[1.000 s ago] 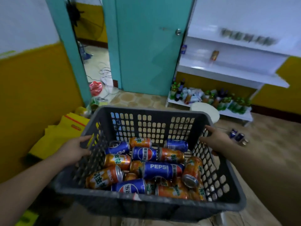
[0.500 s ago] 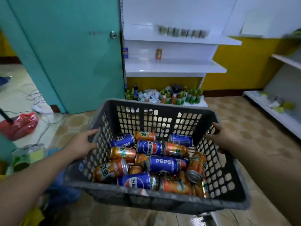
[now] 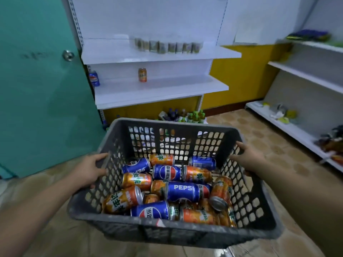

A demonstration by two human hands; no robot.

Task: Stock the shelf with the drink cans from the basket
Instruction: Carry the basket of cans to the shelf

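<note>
1. Both hands are gripping the load at centre frame: the left hand (image 3: pixel 89 169) is curling round the left wall of a dark grey perforated plastic basket (image 3: pixel 167 226), and the right hand (image 3: pixel 246 157) is clutching its right rim.
2. Blue and orange aluminium drink cans (image 3: pixel 181 191) are lying loose on their sides, heaping across the basket's bottom in the lower centre.
3. A white metal shelf (image 3: pixel 157 89) is waiting in the upper centre, well apart from the basket, carrying only one upright blue can (image 3: pixel 94 78) and one upright orange can (image 3: pixel 142 75).
4. To my eye the heap is sitting unsecured: tilting the basket while lowering it could be sending cans rolling sideways, wrenching a grip loose and spilling them onto the brown tiled floor (image 3: pixel 256 130).
</note>
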